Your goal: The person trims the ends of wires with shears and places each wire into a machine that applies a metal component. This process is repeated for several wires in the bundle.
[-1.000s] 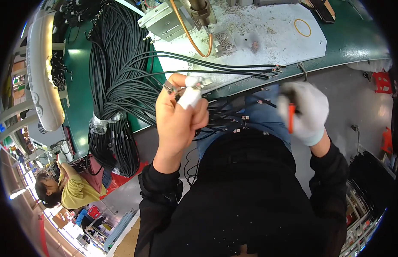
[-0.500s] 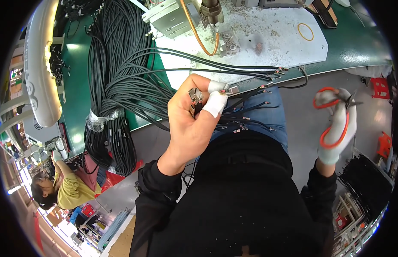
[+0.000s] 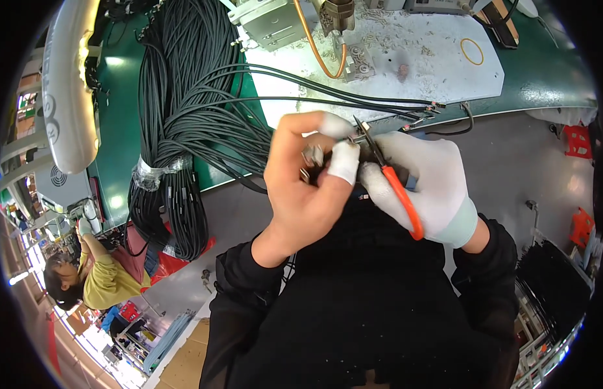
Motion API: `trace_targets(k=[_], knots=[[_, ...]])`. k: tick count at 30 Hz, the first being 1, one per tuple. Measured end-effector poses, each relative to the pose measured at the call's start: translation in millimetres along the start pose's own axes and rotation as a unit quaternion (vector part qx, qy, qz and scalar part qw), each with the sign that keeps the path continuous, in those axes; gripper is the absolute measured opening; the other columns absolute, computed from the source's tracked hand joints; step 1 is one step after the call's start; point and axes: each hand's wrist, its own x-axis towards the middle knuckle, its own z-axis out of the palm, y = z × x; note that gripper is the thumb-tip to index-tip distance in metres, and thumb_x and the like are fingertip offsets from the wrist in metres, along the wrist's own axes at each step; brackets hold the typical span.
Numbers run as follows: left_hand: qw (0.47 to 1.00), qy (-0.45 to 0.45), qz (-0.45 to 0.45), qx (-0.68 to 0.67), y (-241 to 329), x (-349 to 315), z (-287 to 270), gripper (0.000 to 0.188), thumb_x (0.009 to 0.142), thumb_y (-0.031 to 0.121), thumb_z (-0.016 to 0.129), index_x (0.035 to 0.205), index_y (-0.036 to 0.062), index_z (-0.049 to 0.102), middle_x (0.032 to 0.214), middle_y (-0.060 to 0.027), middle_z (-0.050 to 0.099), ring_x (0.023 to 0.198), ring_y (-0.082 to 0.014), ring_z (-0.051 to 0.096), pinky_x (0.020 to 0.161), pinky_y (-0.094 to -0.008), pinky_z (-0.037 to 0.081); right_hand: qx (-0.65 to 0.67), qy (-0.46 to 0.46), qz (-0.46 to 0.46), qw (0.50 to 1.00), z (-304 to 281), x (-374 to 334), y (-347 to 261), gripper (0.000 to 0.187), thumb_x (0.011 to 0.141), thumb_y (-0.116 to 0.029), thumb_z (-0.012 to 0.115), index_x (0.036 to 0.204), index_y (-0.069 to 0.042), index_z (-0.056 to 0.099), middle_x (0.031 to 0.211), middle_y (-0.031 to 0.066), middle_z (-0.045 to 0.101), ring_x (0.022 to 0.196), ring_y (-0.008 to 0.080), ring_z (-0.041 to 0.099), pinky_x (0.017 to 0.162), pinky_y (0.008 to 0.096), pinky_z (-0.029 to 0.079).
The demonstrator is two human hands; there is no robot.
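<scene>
My left hand [image 3: 301, 201], with white coverings on the thumb and forefinger tips, is closed. Several small metal connector pieces [image 3: 312, 155] sit in its curled palm. Its thumb and forefinger pinch a small part by the scissor blades, mostly hidden by the fingers. My right hand [image 3: 437, 185], in a white glove, is closed round scissors [image 3: 397, 194] with orange-red handles. Their dark blades point up at the left fingertips. Black cables [image 3: 217, 146] run from the left toward my hands, and further cable ends [image 3: 431, 107] lie at the bench edge beyond them.
A large bundle of black cables [image 3: 178, 58] covers the green bench's left side. A machine [image 3: 272, 23] stands on a littered white board [image 3: 437, 58] ahead. At the left are a lit lamp [image 3: 71, 84] and a person in yellow [image 3: 110, 282]. Red crates stand at the right.
My right hand has swung in from the far right with the scissors, bringing the blades to my left fingertips. My left hand keeps its pinch and has shifted slightly right.
</scene>
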Motion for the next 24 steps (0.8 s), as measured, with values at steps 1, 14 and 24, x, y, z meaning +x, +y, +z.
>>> trace_targets(k=[1, 14, 24], knots=[[0.996, -0.033, 0.062, 0.06, -3.8, -0.3, -1.5, 0.012, 0.084, -0.003, 0.056, 0.093, 0.0012, 0.05, 0.068, 0.0028, 0.051, 0.055, -0.0003, 0.039, 0.05, -0.016, 0.031, -0.001, 0.001, 0.003, 1.0, -0.2, -0.3, 0.8, 0.014, 0.075, -0.013, 0.067, 0.084, -0.005, 0.061, 0.059, 0.0074, 0.052, 0.049, 0.0216, 0.051, 0.048, 0.0289, 0.042], [0.988, -0.06, -0.013, 0.14, 2.7, 10.4, -0.4, 0.017, 0.076, -0.002, 0.063, 0.087, 0.0012, 0.051, 0.067, 0.0023, 0.051, 0.054, -0.0004, 0.038, 0.049, -0.0158, 0.032, -0.133, 0.115, -0.101, 0.979, 3.7, 4.5, 12.9, 0.016, 0.073, -0.011, 0.067, 0.087, -0.004, 0.061, 0.061, 0.0089, 0.052, 0.053, 0.0234, 0.055, 0.048, 0.0315, 0.043], [0.992, -0.063, -0.073, 0.086, -1.3, 11.5, -0.9, 0.015, 0.079, -0.003, 0.061, 0.088, 0.0006, 0.05, 0.071, 0.0017, 0.054, 0.057, -0.0006, 0.041, 0.049, -0.0163, 0.034, -0.103, 0.08, -0.091, 0.987, 4.9, 0.0, 17.2, 0.016, 0.075, -0.009, 0.062, 0.09, -0.003, 0.063, 0.063, 0.0079, 0.056, 0.051, 0.0184, 0.055, 0.047, 0.0261, 0.041]])
